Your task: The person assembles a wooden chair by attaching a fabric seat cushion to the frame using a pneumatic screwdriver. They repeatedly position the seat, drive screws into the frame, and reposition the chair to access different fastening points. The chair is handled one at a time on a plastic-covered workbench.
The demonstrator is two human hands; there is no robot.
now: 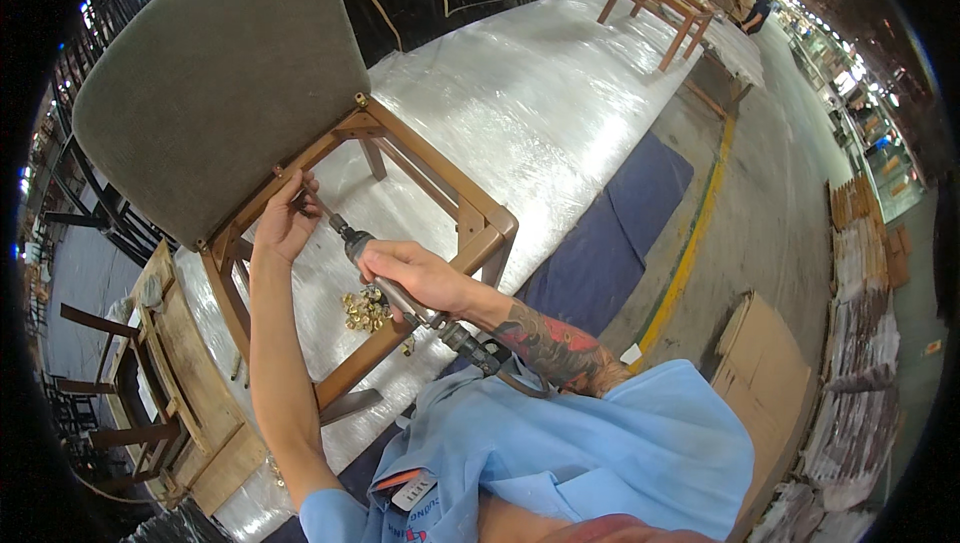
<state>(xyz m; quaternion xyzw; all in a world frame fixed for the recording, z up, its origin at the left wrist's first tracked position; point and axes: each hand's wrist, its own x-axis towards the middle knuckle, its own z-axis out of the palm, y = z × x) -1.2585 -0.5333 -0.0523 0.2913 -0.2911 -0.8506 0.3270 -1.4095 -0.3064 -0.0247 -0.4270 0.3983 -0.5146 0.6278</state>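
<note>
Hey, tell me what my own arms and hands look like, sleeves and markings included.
Your left hand and right hand are ungloved. Both sleeves are short and light blue. A dark tattoo with red patches marks your right forearm.

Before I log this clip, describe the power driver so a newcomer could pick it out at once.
Start at the large wooden chair frame with the grey backrest. Over that frame, the right hand grips the power driver, which points toward the left hand. Unlike the small gold-coloured fittings heaped nearby, it is one long grey-and-black tool with a slim bit.
</note>
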